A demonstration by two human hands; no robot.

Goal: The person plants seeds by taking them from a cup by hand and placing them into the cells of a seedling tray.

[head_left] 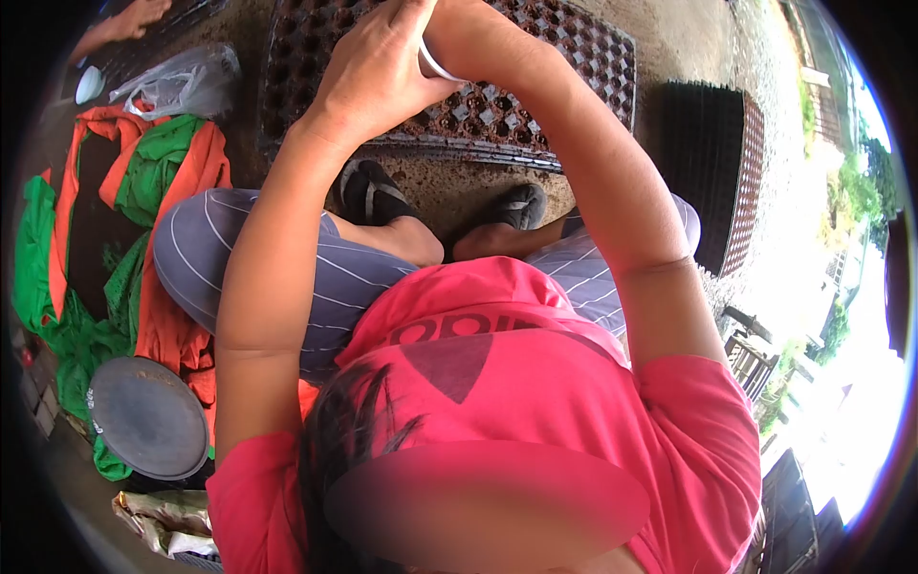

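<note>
I squat over a black seedling tray [535, 67] whose cells hold dark soil. My left hand [378, 72] is raised above it, fingers curled around a small white container [432, 63] of which only a curved rim shows. My right forearm [574, 143] reaches up to the same spot. The right hand itself is hidden behind the left hand and cut by the top edge, so its grip is unclear. Both hands meet over the near middle of the tray.
Orange and green cloth [143, 182] lies at my left, with a grey round lid [148, 416] on it. A plastic bag [182, 81] and a white bowl [89, 84] sit farther off. Another person's hand [134, 17] is at top left. Stacked black trays [717, 182] stand at right.
</note>
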